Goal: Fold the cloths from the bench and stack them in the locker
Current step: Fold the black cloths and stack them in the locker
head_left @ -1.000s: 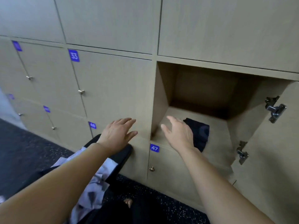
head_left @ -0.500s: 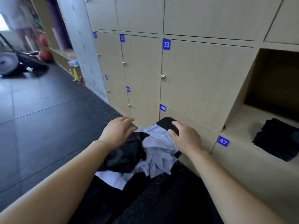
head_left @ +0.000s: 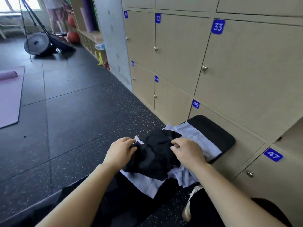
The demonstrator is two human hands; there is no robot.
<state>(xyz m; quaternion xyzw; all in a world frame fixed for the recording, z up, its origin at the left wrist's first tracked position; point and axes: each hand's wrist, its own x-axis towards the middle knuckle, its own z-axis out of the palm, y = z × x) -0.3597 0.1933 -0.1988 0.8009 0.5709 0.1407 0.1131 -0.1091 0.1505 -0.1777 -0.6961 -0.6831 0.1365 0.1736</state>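
A crumpled black cloth (head_left: 154, 156) lies on top of pale lilac cloths (head_left: 196, 138) heaped on a black padded bench (head_left: 218, 133). My left hand (head_left: 121, 152) grips the black cloth's left edge with curled fingers. My right hand (head_left: 186, 150) pinches its upper right part. The open locker sits at the far right edge (head_left: 293, 136); its inside is out of view.
Beige locker doors numbered 32, 33, 47, 48 and 49 (head_left: 246, 71) line the wall right of the bench. The dark speckled floor (head_left: 73, 112) spreads left, with a pink mat (head_left: 9, 97) and gym gear and a standing person far back (head_left: 54, 17).
My view has swung left, away from the open locker. Both hands have come down from above the heap onto the black cloth and taken hold of it.
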